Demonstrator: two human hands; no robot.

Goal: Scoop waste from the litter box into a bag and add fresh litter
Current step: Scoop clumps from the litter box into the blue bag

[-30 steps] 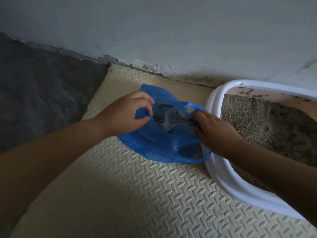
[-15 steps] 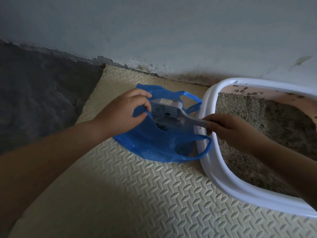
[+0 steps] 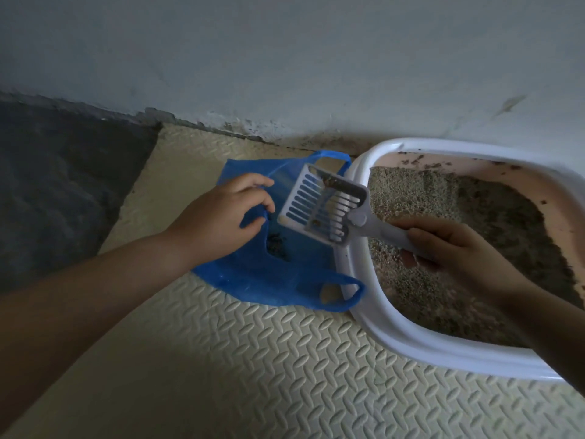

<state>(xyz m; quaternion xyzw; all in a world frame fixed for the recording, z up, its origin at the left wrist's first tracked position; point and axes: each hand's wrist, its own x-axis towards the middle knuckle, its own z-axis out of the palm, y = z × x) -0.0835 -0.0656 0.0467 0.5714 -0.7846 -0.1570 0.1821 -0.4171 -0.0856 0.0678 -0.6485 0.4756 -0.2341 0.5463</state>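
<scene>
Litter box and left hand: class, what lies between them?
In the head view, the scoop hangs between the left hand and the litter box, above the blue bag.

Single head-worn wide-angle view, set close above the work and looking forward and steeply down onto the cream diamond-embossed foam floor mat [image 3: 253, 359]. It faces the pale grey painted wall [image 3: 285, 58], whose foot crosses the upper half. The white-rimmed plastic litter box [image 3: 395, 340] is cut off at the right edge, and dark grey bare floor [image 3: 63, 185] fills the left.
</scene>
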